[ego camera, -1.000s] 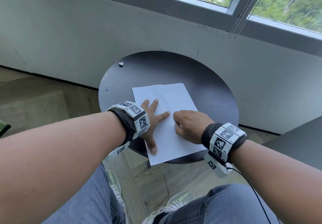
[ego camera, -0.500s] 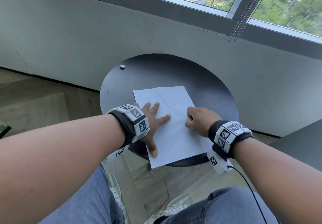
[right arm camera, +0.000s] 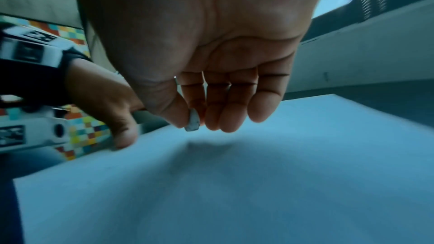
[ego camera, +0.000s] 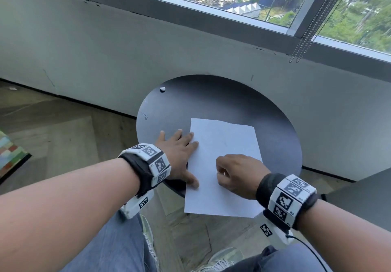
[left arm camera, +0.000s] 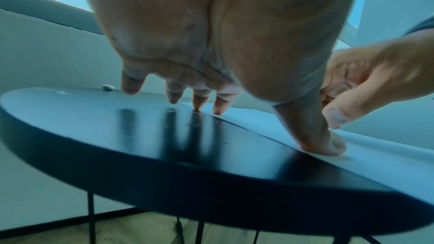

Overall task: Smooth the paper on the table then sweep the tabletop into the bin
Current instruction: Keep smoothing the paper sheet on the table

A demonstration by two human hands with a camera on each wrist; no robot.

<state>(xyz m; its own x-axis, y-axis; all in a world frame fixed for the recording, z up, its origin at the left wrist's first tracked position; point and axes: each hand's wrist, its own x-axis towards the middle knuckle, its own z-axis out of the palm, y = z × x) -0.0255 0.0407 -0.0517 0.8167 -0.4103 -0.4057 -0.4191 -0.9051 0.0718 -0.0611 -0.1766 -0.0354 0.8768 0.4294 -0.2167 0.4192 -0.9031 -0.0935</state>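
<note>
Head view first: we see a white sheet of paper (ego camera: pixel 222 166) lying on the round black table (ego camera: pixel 232 102), its near end hanging off the table's front edge. Our left hand (ego camera: pixel 177 157) lies flat with fingers spread and straight, fingertips and thumb resting on the paper's left edge, the rest of the hand on bare tabletop. Our right hand (ego camera: pixel 239 174) sits on the middle of the sheet with fingers curled under; from up here we cannot tell what, if anything, it grips. A small white scrap (ego camera: pixel 162 89) lies well apart from the paper, near the table's far left rim. No bin shows in any view.

Left wrist view next: the left hand (left arm camera: pixel 223 44) presses its thumb down on the paper's edge (left arm camera: pixel 270 123), two fingertips touching the same edge farther back, and the scrap (left arm camera: pixel 108 87) sits at the far rim of the table (left arm camera: pixel 117 127). The right hand (left arm camera: pixel 366 81) is curled beside the thumb.

Right wrist view last: the right hand (right arm camera: pixel 211 62) hovers over the paper (right arm camera: pixel 234 192), fingers curled, thumb and forefinger pinching a small grey-white bit (right arm camera: pixel 193 121). The left hand (right arm camera: pixel 112 105) touches the sheet's edge.
</note>
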